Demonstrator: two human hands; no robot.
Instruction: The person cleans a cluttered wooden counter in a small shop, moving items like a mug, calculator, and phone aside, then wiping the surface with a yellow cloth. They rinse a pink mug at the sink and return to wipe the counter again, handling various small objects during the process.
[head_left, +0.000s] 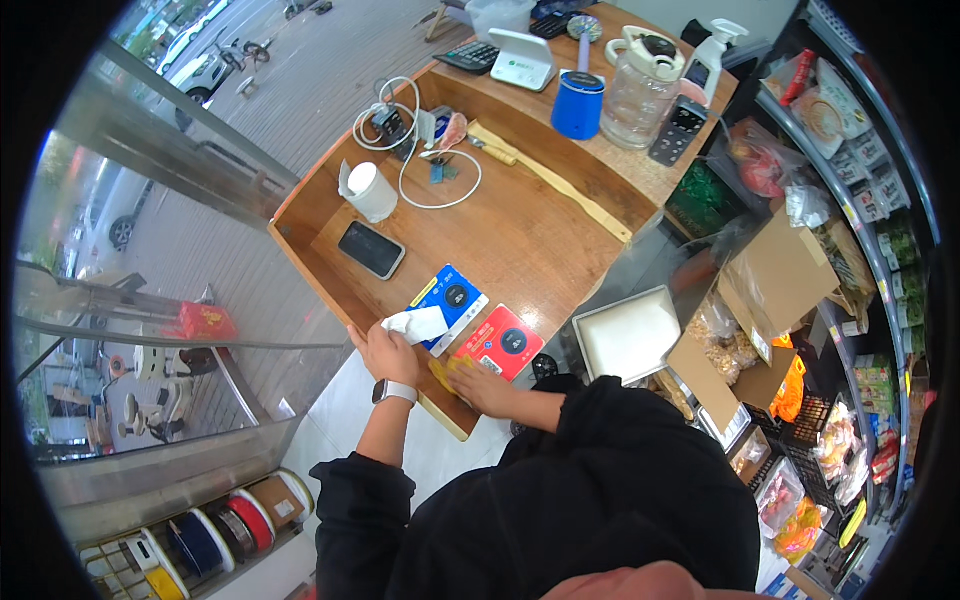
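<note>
My left hand (386, 355), with a watch (393, 391) on its wrist, holds a crumpled white tissue (420, 324) at the raised wooden rim of the counter. The tissue partly covers a blue payment sign (468, 291). My right hand (481, 388) presses a folded yellow cloth (444, 373) against the counter's near corner, its fingers hiding part of the cloth. Just beyond that hand lies a red payment sign (501, 339) with a dark round pad. Both signs bear writing and lie flat on the wooden counter (525, 247).
On the counter are a smartphone (372, 250), a white paper roll (373, 193), a looped white cable (480, 177) and a long wooden stick (570, 189). A clear jug (637, 101) and a blue cup (577, 106) stand on the raised ledge. A white tray (630, 334) is to the right.
</note>
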